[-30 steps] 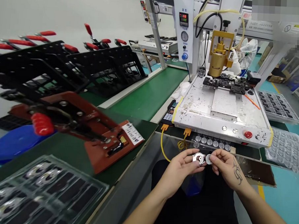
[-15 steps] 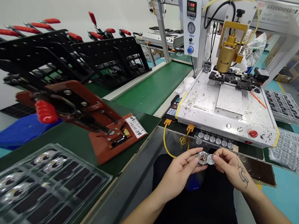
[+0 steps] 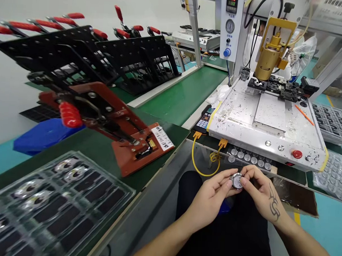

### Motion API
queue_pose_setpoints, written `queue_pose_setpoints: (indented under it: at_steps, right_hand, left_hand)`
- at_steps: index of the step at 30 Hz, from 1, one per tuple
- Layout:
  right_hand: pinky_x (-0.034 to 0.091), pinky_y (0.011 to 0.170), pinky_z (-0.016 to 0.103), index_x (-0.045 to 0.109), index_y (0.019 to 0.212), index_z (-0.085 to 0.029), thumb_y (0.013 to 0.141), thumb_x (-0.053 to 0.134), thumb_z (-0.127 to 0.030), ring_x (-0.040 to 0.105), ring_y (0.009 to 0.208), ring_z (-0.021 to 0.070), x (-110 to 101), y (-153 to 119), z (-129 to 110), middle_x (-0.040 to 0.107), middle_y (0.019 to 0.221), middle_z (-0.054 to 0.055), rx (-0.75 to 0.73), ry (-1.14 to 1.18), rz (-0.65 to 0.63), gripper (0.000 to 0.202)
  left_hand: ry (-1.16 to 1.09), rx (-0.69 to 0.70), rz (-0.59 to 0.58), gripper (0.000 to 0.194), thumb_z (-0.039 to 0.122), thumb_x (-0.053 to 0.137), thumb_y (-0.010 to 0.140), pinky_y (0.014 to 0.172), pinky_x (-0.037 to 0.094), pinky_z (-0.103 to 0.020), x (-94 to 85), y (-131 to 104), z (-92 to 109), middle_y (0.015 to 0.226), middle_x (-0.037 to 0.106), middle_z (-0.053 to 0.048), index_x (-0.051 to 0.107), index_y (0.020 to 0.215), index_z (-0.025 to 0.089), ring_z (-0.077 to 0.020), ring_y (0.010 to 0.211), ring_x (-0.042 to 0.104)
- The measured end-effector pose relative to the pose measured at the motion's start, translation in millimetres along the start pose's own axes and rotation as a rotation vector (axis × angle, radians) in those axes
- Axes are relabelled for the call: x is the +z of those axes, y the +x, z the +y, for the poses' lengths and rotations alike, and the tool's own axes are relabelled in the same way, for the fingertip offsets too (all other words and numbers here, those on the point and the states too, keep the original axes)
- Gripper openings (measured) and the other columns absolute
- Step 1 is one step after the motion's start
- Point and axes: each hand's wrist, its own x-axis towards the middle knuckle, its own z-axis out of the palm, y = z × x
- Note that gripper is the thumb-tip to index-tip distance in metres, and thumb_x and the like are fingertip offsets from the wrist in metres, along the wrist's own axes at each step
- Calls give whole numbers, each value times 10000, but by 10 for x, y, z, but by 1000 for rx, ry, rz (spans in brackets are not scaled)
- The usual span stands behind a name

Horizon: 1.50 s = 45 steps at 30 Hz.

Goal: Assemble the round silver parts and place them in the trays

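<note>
Above my lap, my left hand is closed around the left side of a small, round, shiny metal case that looks like a watch case. A thin silver-grey disc with printing lies over the case's opening. My right hand is closed, with thumb and fingertips pinching at the disc's right edge. Whether the disc is seated in the rim cannot be made out. Fingers hide parts of both pieces.
A white press machine with a gold head stands ahead. To the left are a red-brown toggle clamp fixture and a clear tray holding shiny parts. Printed discs lie under the machine's front edge. A green conveyor belt runs behind.
The disc, held beside the case before, now lies over its opening. My right hand has moved left against the case. The camera view has shifted slightly left.
</note>
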Motion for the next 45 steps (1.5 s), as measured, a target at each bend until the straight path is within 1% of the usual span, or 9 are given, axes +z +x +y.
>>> queue_pose_setpoints:
  at_steps: [13,20,25,28,32,37,40,42,45]
  right_hand:
    - [483,887,324,585,882,-228,1066,629,-341,604,1026,200,43,-38,35,618,1090,47,-79,-99,69,221]
    - [482,838,351,494,880,-240,1041,664,-305,575,929,206,-2,-13,131,576,994,36,-201,-351,59,244]
    - [526,901,359,618,1238,-258,1069,615,-270,615,1015,218,-64,82,158,621,1156,77,-315,-412,-126,169]
    - [530,935,366,681,1151,-260,1081,592,-273,645,1034,221,-25,159,97,666,1114,70,-391,-317,-137,114]
    - [491,635,288,666,993,-230,1020,704,-448,581,692,157,102,243,46,638,813,6,-90,49,-39,222]
    - [456,545,244,664,984,-211,962,766,-518,542,591,118,251,303,81,612,713,-25,76,327,-132,325]
    - [534,629,270,677,1203,-236,957,789,-439,630,710,144,227,328,46,666,866,1,-21,235,-179,338]
    - [574,720,300,620,1392,-276,978,768,-368,660,788,159,165,355,-21,683,955,13,-173,77,-241,448]
    - [594,846,352,609,1454,-299,1022,700,-303,695,908,192,69,413,-154,711,1097,57,-426,-232,-365,442]
  left_hand:
    - [178,97,2,443,400,669,1040,1102,615,-441,23,-41,-112,1354,764,-135,681,1423,178,-288,1191,767]
    - [476,219,88,365,284,630,1032,969,667,-358,-8,-38,-198,1222,815,-112,687,1378,183,-256,1098,803]
    - [755,242,-41,466,273,554,1062,1085,611,-437,-148,-42,-5,1432,724,-132,562,1526,230,-289,1264,735]
    - [752,231,-44,497,303,552,1072,1138,571,-457,-193,-19,179,1506,667,-139,497,1563,257,-291,1335,691]
    - [539,219,117,524,380,710,995,1030,625,-396,-163,-5,281,1470,660,-146,530,1471,255,-279,1278,706]
    - [440,160,168,263,425,728,967,706,628,-305,-118,-63,290,933,745,-60,683,1066,186,-206,848,734]
    - [446,149,187,269,425,736,955,666,605,-288,-131,-105,361,832,700,-29,685,1023,170,-178,763,698]
    - [466,144,192,268,423,736,951,653,595,-280,-144,-125,407,820,687,-24,683,1009,167,-168,737,685]
    - [496,150,193,247,412,721,956,639,583,-271,-145,-164,439,803,675,-22,675,985,170,-162,715,673]
